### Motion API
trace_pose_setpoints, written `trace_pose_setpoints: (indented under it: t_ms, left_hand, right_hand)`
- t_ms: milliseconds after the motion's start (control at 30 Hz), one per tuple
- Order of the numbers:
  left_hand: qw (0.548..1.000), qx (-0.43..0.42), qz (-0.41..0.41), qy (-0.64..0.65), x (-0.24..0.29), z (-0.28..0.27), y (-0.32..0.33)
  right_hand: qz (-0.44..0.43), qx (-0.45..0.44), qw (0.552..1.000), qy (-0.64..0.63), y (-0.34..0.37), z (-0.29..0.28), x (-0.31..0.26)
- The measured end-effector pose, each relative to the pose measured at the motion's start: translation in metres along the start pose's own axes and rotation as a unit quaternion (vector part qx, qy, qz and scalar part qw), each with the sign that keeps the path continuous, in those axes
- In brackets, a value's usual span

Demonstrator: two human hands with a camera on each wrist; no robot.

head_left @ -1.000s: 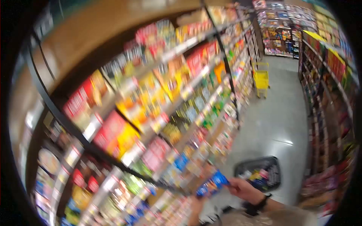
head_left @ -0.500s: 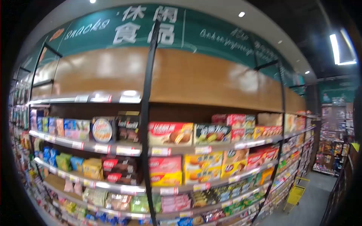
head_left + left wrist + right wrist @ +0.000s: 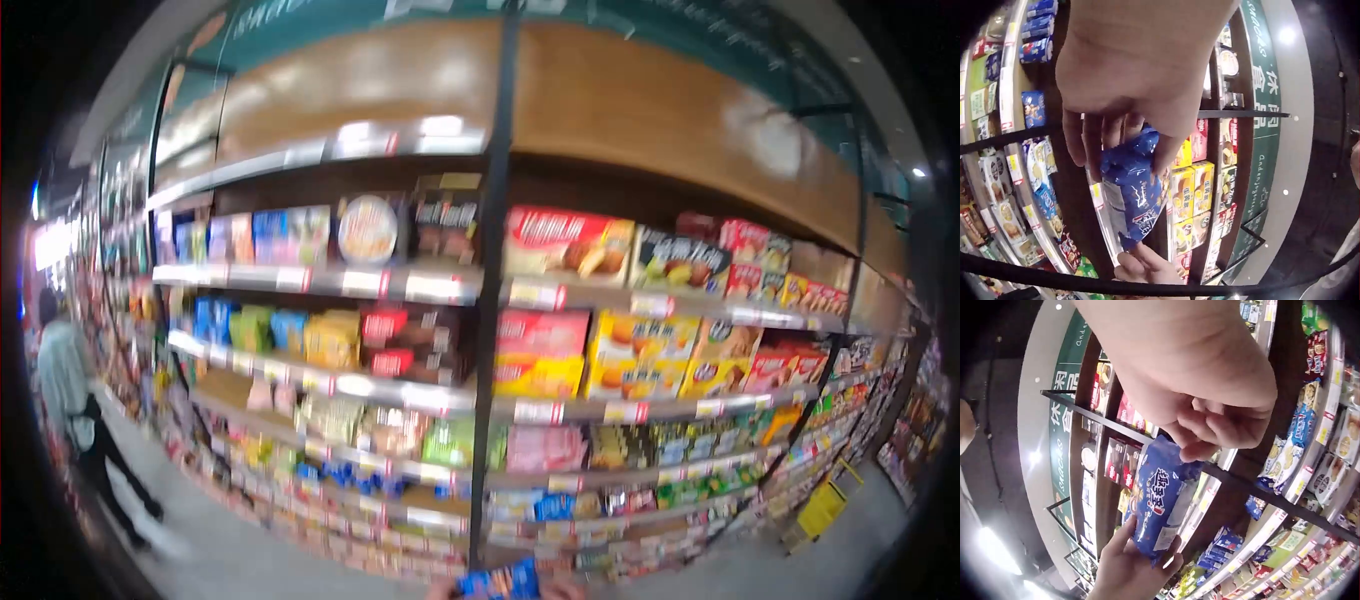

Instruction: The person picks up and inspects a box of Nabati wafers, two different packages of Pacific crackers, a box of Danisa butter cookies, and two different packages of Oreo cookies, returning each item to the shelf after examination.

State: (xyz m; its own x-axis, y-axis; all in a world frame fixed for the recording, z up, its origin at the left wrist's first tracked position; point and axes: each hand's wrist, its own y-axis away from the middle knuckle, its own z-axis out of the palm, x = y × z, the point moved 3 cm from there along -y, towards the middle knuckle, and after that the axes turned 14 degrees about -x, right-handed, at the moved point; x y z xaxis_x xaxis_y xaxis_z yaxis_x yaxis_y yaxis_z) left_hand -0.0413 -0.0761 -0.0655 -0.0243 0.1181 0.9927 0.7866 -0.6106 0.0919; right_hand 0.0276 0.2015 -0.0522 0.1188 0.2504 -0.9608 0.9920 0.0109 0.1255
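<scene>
A blue snack packet (image 3: 500, 580) shows at the bottom edge of the head view, between the left hand (image 3: 442, 590) and the right hand (image 3: 565, 590), both mostly cut off. In the left wrist view the left hand (image 3: 1132, 69) grips one end of the packet (image 3: 1135, 187), and the right hand (image 3: 1150, 267) pinches its far end. The right wrist view has the right hand (image 3: 1191, 381) pinching the packet's (image 3: 1166, 494) top end with thumb and fingers, while the left hand (image 3: 1129, 569) holds the other end.
Long shelves (image 3: 590, 408) of boxed and bagged snacks stand ahead, split by a black upright post (image 3: 490, 300). A person (image 3: 75, 400) in a light top is in the aisle at the left. A yellow cart (image 3: 822, 510) stands at the right.
The head view has swung from the aisle and a basket on the floor to the shelves, then leftward and down, bringing the person into sight. The blue packet stays in the hands.
</scene>
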Motion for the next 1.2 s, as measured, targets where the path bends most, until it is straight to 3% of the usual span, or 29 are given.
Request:
trace_pose_setpoints:
  t_ms: [33,67,133,233,333,433,533,567,667,900,1067,1200]
  left_hand:
    - [0.999,0.014,0.004,0.034,-0.007,0.007,0.017]
    - [0.996,0.058,0.016,0.070,0.041,0.012,0.032]
    - [0.994,0.093,0.050,0.022,0.054,0.005,0.038]
    - [0.991,0.111,0.080,-0.001,0.084,-0.002,0.051]
    - [0.988,0.110,0.036,0.104,0.092,-0.003,0.049]
    - [0.973,0.117,0.055,0.192,0.075,-0.003,0.032]
    - [0.933,0.137,0.149,0.296,0.100,0.011,0.024]
    - [0.934,0.118,0.131,0.310,0.103,0.015,0.024]
    - [0.909,0.057,0.061,0.409,0.107,0.037,0.013]
    - [0.939,0.010,0.051,0.340,0.102,0.062,-0.002]
    - [0.964,-0.078,0.017,0.253,0.087,0.060,-0.012]
    - [0.958,-0.109,0.022,0.264,0.089,0.063,-0.020]
  right_hand:
    - [-0.013,-0.074,0.996,-0.043,-0.012,0.001,0.011]
    - [-0.023,-0.104,0.994,-0.041,-0.008,0.005,-0.017]
    - [-0.060,-0.083,0.992,-0.073,-0.011,0.009,-0.014]
    - [-0.057,-0.056,0.997,-0.022,-0.005,0.010,-0.039]
    - [-0.179,-0.122,0.968,0.130,0.000,0.011,-0.057]
    - [-0.053,-0.240,0.968,-0.047,0.006,0.026,-0.067]
    - [-0.056,-0.288,0.951,-0.095,0.005,0.038,-0.073]
    - [-0.117,-0.286,0.945,-0.110,0.005,0.044,-0.078]
    - [-0.060,-0.234,0.952,-0.190,0.006,0.047,-0.085]
    - [-0.051,-0.105,0.969,-0.218,0.015,0.033,-0.083]
    - [-0.059,-0.036,0.960,-0.272,0.027,0.019,-0.082]
    - [-0.033,0.001,0.980,-0.194,0.045,0.001,-0.085]
